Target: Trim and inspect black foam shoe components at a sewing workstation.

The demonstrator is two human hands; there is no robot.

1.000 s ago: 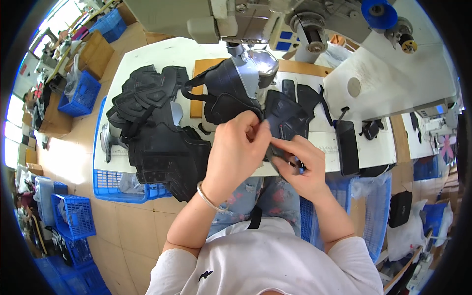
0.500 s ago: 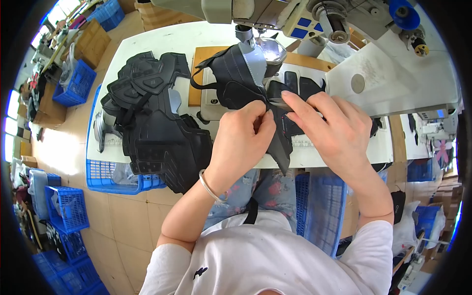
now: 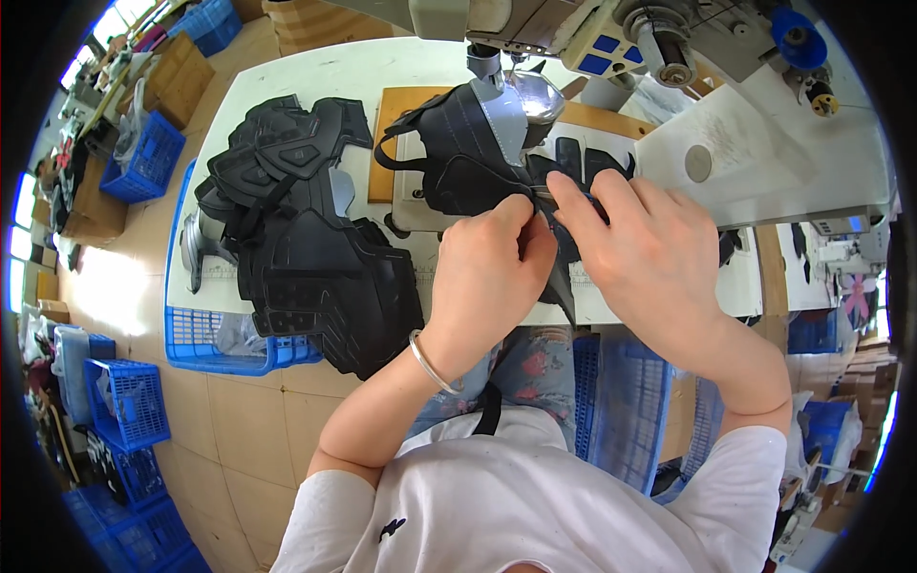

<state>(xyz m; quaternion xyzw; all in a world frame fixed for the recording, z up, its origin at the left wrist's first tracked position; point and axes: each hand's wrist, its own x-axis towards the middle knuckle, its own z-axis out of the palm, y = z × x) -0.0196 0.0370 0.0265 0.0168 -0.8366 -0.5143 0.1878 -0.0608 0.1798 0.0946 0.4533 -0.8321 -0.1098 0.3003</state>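
In front of me a black sewn pad piece [image 3: 465, 134] with a grey panel [image 3: 500, 119] and a strap loop lies on the sewing machine bed. My left hand [image 3: 494, 274], a silver bangle at its wrist, pinches the near edge of this piece. Close beside those fingertips is my right hand [image 3: 645, 253], closed around what look like small thread snips [image 3: 543, 193]; only a bit of metal shows past the fingers. The piece's pointed black tail hangs between both hands. The machine's presser foot area is partly hidden behind the grey panel.
A pile of black padded pieces [image 3: 306, 258] covers the left of the white table [image 3: 287, 76] and overhangs its near edge. The sewing machine head [image 3: 535, 24] and white arm [image 3: 764, 153] stand ahead and right. Blue crates [image 3: 621, 401] sit below and at left.
My left hand has shifted slightly right. The right hand has moved closer to it, its fingers more curled, and its elbow is farther out. The black tail has swung a little right.
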